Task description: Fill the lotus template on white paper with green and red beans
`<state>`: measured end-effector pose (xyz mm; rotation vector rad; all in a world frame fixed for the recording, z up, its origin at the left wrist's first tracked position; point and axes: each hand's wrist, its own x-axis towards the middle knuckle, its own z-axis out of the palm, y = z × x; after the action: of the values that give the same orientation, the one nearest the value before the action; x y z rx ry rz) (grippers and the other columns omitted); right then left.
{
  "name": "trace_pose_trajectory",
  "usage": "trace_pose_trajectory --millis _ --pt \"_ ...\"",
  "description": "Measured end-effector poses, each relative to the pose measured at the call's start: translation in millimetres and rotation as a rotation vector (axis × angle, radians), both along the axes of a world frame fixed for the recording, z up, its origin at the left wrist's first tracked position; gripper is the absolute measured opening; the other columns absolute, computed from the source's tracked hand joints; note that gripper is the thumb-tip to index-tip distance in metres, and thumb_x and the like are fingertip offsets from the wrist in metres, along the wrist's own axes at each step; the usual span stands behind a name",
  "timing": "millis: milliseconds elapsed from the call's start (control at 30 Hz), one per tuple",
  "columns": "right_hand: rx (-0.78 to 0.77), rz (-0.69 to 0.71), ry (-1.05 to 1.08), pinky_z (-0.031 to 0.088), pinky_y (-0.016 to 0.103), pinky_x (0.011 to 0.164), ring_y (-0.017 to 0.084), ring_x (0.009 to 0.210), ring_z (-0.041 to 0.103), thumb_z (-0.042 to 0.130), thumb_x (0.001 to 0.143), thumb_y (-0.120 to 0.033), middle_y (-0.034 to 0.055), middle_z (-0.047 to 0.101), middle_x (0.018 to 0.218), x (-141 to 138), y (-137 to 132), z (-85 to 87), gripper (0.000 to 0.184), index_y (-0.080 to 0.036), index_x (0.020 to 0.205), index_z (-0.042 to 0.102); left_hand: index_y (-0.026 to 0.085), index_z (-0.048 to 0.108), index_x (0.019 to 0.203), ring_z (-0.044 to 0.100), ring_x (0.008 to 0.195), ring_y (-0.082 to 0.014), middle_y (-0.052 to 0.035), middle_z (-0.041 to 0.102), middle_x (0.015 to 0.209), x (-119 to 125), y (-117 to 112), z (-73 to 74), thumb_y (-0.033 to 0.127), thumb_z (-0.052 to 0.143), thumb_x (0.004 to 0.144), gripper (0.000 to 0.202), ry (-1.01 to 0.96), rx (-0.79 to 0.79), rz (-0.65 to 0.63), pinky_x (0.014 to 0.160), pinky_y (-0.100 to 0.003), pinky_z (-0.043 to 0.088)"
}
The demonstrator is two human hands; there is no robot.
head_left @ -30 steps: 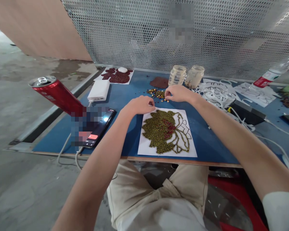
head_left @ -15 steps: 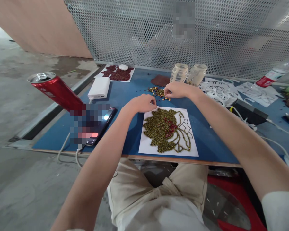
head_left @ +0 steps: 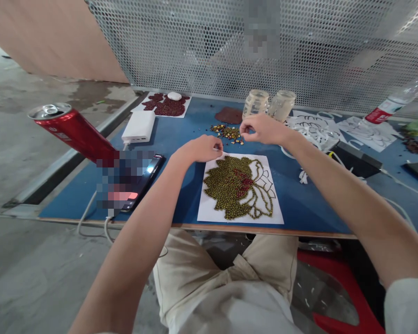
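Observation:
A white sheet lies on the blue table, bearing a flower picture made of green beans with a patch of red beans. My left hand rests curled at the sheet's upper left corner, fingers closed. My right hand hovers just right of a loose pile of mixed beans, fingertips pinched together; what they hold is too small to name.
Two clear jars stand behind the pile. A red can, a phone and a white power bank sit left. Another red-bean sheet lies far back; paper cutouts, cables and a bottle at right. Perforated metal screen behind.
My right hand has lifted off the bean pile and moved slightly right, still pinched. My left hand stays at the sheet's corner. The view shifted a little.

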<state>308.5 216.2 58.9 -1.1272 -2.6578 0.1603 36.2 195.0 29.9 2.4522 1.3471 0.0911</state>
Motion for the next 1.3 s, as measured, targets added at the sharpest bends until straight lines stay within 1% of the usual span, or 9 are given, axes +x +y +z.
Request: trace_pose_trajectory --millis 100,200,267,367,500,633,767,1000,1300 --pt "-0.084 0.034 0.08 0.046 0.036 0.08 0.02 0.083 0.062 0.063 0.089 -0.029 0.0063 0.075 0.095 17.9 -44.3 0.2 0.011 -0.021 0.091 0.071 0.024 0.081 0.115 0.074 0.108 -0.028 -0.0095 0.083 0.122 1.3 0.1 0.5 0.04 0.063 0.089 0.035 0.005 -0.005 0.001 0.091 -0.039 0.052" --pt "-0.137 0.048 0.084 0.046 0.035 0.079 0.02 0.083 0.063 0.061 0.094 -0.031 0.0056 0.074 0.095 32.7 -86.2 -7.3 0.011 -0.023 0.09 0.068 0.023 0.081 0.112 0.074 0.106 -0.0279 -0.0102 0.083 0.122 2.0 -0.2 1.1 0.039 0.063 0.088 0.034 -0.01 -0.023 -0.003 0.091 -0.04 0.052" --pt "-0.171 0.041 0.075 0.047 0.035 0.079 0.02 0.083 0.064 0.059 0.096 -0.03 0.0057 0.073 0.095 39.2 -105.4 -12.8 0.012 -0.023 0.089 0.067 0.023 0.081 0.113 0.074 0.106 -0.0281 -0.0106 0.083 0.122 2.2 -0.6 1.6 0.038 0.063 0.087 0.035 -0.016 -0.032 -0.003 0.091 -0.041 0.052" --pt "-0.255 0.033 0.065 0.046 0.034 0.077 0.018 0.079 0.064 0.059 0.097 -0.028 0.0044 0.073 0.092 44.1 -120.4 -17.1 0.012 -0.023 0.089 0.067 0.021 0.081 0.115 0.074 0.106 -0.0278 -0.0115 0.083 0.121 2.4 -1.7 3.0 0.038 0.063 0.087 0.037 -0.009 -0.036 -0.004 0.092 -0.04 0.051" --pt "-0.357 0.056 0.068 0.044 0.032 0.072 0.016 0.073 0.06 0.061 0.098 -0.028 0.001 0.072 0.086 47.0 -126.6 -18.5 0.012 -0.024 0.09 0.069 0.019 0.081 0.115 0.074 0.107 -0.0278 -0.0123 0.083 0.122 2.3 -3.0 4.6 0.038 0.061 0.087 0.039 -0.015 -0.049 -0.01 0.092 -0.039 0.051" --pt "-0.394 0.109 0.045 0.045 0.033 0.072 0.017 0.076 0.062 0.06 0.102 -0.031 0.0016 0.073 0.092 50.8 -128.3 -22.8 0.015 -0.026 0.094 0.072 0.022 0.082 0.116 0.074 0.107 -0.0278 -0.0115 0.083 0.119 1.0 -3.7 4.8 0.038 0.061 0.088 0.039 -0.029 -0.059 -0.015 0.095 -0.039 0.051" --pt "-0.392 0.147 0.03 0.048 0.034 0.075 0.019 0.083 0.067 0.059 0.106 -0.035 0.0025 0.075 0.096 53.1 -128.8 -25.8 0.018 -0.028 0.098 0.074 0.021 0.082 0.115 0.074 0.105 -0.0263 -0.0109 0.083 0.117 0.8 -4.5 5.6 0.038 0.061 0.089 0.038 -0.02 -0.064 -0.007 0.094 -0.038 0.051" --pt "-0.364 0.196 0.046 0.051 0.036 0.079 0.021 0.088 0.07 0.056 0.106 -0.028 0.0052 0.077 0.1 50.3 -129.9 -25.3 0.02 -0.026 0.101 0.076 0.021 0.079 0.109 0.074 0.103 -0.0248 -0.0095 0.084 0.118 2.0 -4.6 7.1 0.037 0.06 0.092 0.03 -0.004 -0.049 -0.003 0.089 -0.035 0.05" --pt "-0.386 0.23 0.061 0.052 0.042 0.091 0.025 0.098 0.071 0.056 0.112 -0.038 0.009 0.079 0.105 49.1 -128.3 -27.5 0.029 -0.024 0.105 0.08 0.021 0.081 0.113 0.074 0.106 -0.0268 -0.0105 0.083 0.118 3.8 -6.4 9.2 0.037 0.06 0.09 0.035 -0.002 -0.057 0.001 0.094 -0.038 0.051"
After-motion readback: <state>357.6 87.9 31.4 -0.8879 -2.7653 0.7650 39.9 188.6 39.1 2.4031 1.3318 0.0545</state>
